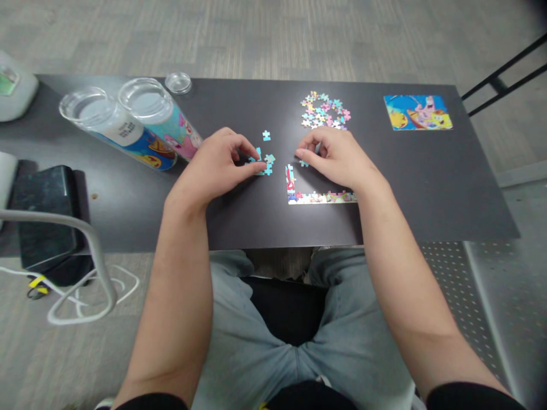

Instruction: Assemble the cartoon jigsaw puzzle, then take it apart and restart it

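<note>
- Broadly, the dark table (427, 188) carries everything, and the person sits at its near edge with both forearms reaching over it.
- Two clear cylinders (128, 122) with cartoon wrappers stand at the far left, touching each other; a small clear lid (178, 82) lies just behind them.
- A printed reference picture (417, 112) lies flat at the far right, well apart from the hands.
- A loose heap of puzzle pieces (325, 110) sits at the far middle, just beyond the right hand.
- The assembled border strip (318, 197) forms an L: a short upright arm and a longer bottom run that passes under the right wrist.
- The left hand (217, 165) rests on the table, its fingers drawn together on a small cluster of blue pieces (265, 164); one single blue piece (266, 135) lies just beyond it.
- The right hand (337, 156) pinches a blue piece (304, 163) between thumb and forefinger, just beside the top of the L's upright arm.
- To fit it well, I would judge: turn the pinched piece until its tab faces the open notch, lay it flat, then press down lightly rather than sliding, so the joined strip does not shift. Keeping the wrist off the bottom run would help too.
</note>
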The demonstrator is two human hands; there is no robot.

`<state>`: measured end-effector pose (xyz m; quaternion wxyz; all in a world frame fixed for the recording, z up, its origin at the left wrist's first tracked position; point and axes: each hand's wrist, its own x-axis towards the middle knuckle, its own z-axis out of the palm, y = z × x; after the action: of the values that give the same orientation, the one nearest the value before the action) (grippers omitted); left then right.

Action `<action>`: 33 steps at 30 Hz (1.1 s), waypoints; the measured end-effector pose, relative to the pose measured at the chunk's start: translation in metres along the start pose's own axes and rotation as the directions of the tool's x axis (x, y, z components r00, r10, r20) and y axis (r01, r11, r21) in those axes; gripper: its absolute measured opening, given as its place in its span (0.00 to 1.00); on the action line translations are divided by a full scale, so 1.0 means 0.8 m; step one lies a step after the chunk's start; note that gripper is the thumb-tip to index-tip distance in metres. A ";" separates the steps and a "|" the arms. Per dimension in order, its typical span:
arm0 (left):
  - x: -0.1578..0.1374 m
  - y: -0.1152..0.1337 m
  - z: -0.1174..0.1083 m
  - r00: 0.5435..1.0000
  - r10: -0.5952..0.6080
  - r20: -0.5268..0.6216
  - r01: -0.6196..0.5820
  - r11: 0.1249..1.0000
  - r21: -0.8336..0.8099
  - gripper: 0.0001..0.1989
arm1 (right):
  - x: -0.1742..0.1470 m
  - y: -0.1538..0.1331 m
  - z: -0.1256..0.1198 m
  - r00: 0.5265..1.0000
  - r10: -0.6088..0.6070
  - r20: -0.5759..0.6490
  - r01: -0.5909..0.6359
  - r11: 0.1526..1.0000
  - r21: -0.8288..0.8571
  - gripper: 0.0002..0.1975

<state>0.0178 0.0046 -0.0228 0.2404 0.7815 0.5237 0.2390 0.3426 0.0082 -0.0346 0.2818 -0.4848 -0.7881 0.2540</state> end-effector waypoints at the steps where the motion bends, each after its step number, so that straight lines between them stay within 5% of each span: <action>1: -0.002 -0.002 -0.002 1.000 0.003 0.020 -0.002 1.000 -0.007 0.12 | 0.000 0.000 -0.001 1.000 -0.003 0.004 0.002 1.000 0.004 0.05; 22: -0.010 0.008 -0.006 0.992 -0.018 0.127 0.040 0.985 -0.167 0.11 | -0.002 0.001 -0.002 0.999 0.044 0.011 -0.045 0.999 0.008 0.12; 28: -0.011 0.023 -0.003 0.991 -0.018 0.131 0.060 0.944 -0.324 0.15 | 0.001 -0.009 0.003 0.997 -0.070 0.021 0.067 0.990 0.123 0.11; 33: -0.008 0.042 0.009 0.992 0.024 0.122 0.028 0.913 -0.408 0.18 | -0.002 -0.025 0.009 0.999 0.001 0.037 -0.009 0.981 0.196 0.21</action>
<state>0.0436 -0.0134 -0.0081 0.4309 0.7268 0.4470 0.2937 0.3258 -0.0018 -0.0265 0.3131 -0.4520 -0.7630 0.3397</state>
